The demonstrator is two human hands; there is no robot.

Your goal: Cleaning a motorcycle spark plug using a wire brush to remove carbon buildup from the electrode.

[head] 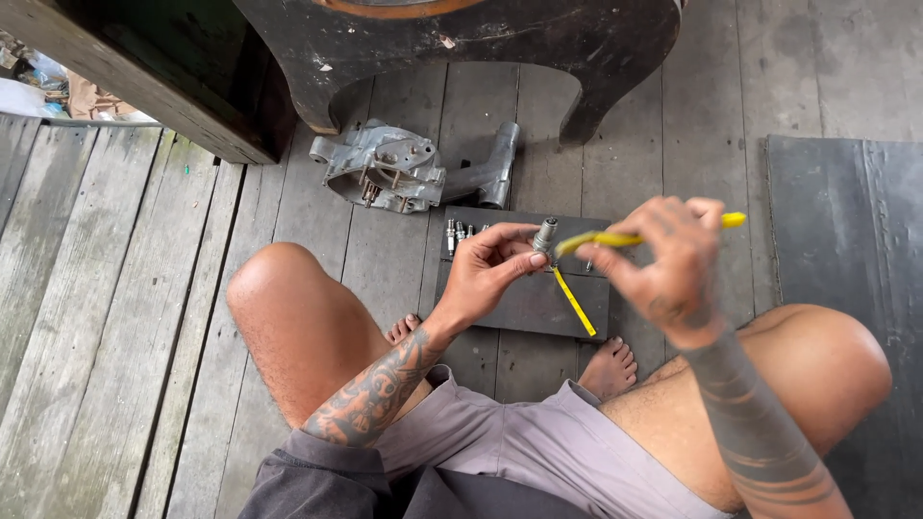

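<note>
The person sat on a weathered plank floor (125, 317) with knees spread and bare feet tucked in. The left hand (486, 274) was raised over a dark flat board (524, 303), its thumb and fingers closed around a small grey metal cylinder (545, 234) held upright at the fingertips. The right hand (663, 264) pinched a yellow-handled tool (630, 236) between thumb and forefinger, its other fingers curled in; the tool lay nearly level, its tip meeting the top of the cylinder and its far end sticking out past the knuckles. A thin yellow strip (574, 301) hung or lay slanting below the cylinder, over the board; which one could not be told.

Along the board's far edge stood a short row of small metal parts (460, 233), too small to tell apart. Beyond the board, on the planks, lay a grey cast-metal engine casing (383, 170) touching a grey metal tube (490, 173). A dark curved wooden base (461, 48) rose behind them. In the top left corner sat crumpled pale bags and wrappers (43, 91), white and tan, with no label readable. A dark mat (846, 250) covered the floor at right.
</note>
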